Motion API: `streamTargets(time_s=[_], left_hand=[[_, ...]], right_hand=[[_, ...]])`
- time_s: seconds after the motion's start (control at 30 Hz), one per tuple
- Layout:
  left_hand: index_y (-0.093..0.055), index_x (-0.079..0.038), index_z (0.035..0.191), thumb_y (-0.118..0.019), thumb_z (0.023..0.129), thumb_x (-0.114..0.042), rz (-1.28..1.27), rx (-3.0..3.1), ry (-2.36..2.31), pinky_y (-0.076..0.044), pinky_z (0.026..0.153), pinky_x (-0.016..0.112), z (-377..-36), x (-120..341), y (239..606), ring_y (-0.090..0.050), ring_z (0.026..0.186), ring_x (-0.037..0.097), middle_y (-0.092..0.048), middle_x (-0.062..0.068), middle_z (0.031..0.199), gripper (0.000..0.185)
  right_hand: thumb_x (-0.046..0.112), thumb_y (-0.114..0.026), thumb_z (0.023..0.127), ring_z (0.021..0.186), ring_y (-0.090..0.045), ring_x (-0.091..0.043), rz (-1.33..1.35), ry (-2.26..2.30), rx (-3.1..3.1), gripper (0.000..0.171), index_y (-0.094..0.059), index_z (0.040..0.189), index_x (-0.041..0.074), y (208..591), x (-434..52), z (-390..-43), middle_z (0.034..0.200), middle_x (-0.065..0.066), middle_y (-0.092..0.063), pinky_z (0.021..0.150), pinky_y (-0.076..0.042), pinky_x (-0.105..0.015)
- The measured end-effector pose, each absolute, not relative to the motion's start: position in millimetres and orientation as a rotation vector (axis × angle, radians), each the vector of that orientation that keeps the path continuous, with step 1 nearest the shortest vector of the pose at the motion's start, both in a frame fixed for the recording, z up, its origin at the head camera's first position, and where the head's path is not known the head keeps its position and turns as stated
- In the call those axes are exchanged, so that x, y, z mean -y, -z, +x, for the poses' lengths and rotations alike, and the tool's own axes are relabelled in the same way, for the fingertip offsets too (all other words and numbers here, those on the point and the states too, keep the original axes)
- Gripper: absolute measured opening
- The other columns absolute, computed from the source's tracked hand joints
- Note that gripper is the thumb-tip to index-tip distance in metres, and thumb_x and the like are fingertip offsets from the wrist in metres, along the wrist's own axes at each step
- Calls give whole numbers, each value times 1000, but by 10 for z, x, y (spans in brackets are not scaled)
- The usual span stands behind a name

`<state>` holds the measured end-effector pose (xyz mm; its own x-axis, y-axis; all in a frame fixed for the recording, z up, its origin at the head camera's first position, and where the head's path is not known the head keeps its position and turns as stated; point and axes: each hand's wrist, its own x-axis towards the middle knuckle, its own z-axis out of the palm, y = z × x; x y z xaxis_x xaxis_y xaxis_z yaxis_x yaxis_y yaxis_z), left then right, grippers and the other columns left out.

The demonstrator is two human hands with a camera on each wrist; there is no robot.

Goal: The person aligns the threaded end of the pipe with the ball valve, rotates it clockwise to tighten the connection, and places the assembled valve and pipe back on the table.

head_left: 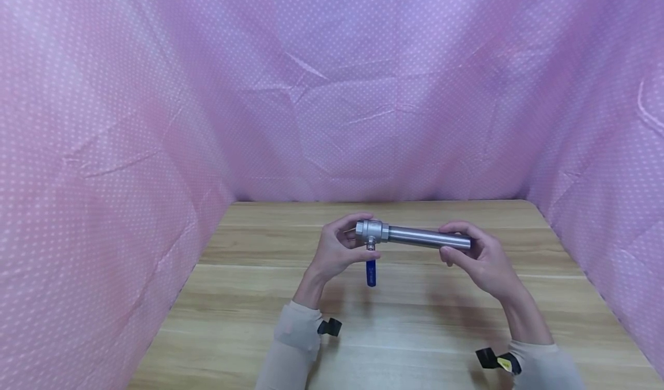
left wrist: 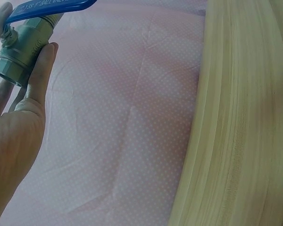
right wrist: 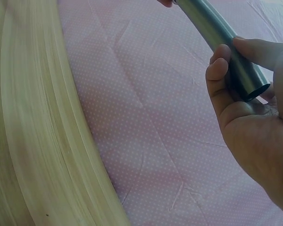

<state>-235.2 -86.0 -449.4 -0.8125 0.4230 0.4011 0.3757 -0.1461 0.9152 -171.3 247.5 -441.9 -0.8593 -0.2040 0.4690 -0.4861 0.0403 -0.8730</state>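
Silver, blue-levered metal valve (head_left: 372, 230) and straight steel tube (head_left: 422, 237), end to end above the wood-grain surface (head_left: 238, 309).
Left hand (head_left: 334, 253) grips the valve, right hand (head_left: 485, 263) the tube; seemingly joined already, tightness unclear.

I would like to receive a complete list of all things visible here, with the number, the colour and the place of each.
Wooden tabletop: one, light brown, lower part of head view.
Polka-dot cloth: number of sheets unclear, pink with white dots, behind and beside tabletop.
Ball valve: one, silver, above tabletop.
Lever handle: one, blue, on ball valve.
Metal pipe: one, silver, right of ball valve.
Wrist fittings: two, black, one per wrist.
Sleeves: two, beige, on forearms.
Left grip: one, bare, holding ball valve.
Right grip: one, bare, holding metal pipe.
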Motion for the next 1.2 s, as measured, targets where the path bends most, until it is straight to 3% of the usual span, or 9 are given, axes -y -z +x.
streamTargets(time_s=[0.13,0.47,0.83,1.2], left_hand=[[-69,-8,149,-96,78,8,953,-2035,-2152,-68,110,36,-2350,868,4493,-80,119,15,-74,24,143,78],[-71,-10,147,-96,79,7,926,-2023,-2150,-68,111,39,-2359,862,4507,-81,120,18,-74,21,143,75],[-71,-8,146,-95,79,9,941,-2026,-2167,-68,110,39,-2376,864,4510,-82,120,21,-75,21,143,73],[-71,-7,146,-95,78,10,938,-2025,-2165,-68,110,39,-2368,852,4517,-82,119,18,-75,22,143,73]], right_hand=[[-23,-67,99,78,-72,-11,750,-1923,2072,35,-64,132,-14,4433,-2469,-1723,93,1,-75,65,-64,-26],[-9,-60,111,77,-70,-11,658,-1835,2218,22,-67,131,-5,4480,-2484,-1752,87,0,-74,62,-60,-24],[-11,-77,99,81,-74,-7,666,-1871,2167,40,-65,137,-7,4456,-2462,-1737,98,-5,-74,65,-64,-22],[-19,-70,99,76,-72,-10,687,-1864,2135,36,-65,134,-11,4442,-2469,-1732,91,3,-75,64,-63,-24]])
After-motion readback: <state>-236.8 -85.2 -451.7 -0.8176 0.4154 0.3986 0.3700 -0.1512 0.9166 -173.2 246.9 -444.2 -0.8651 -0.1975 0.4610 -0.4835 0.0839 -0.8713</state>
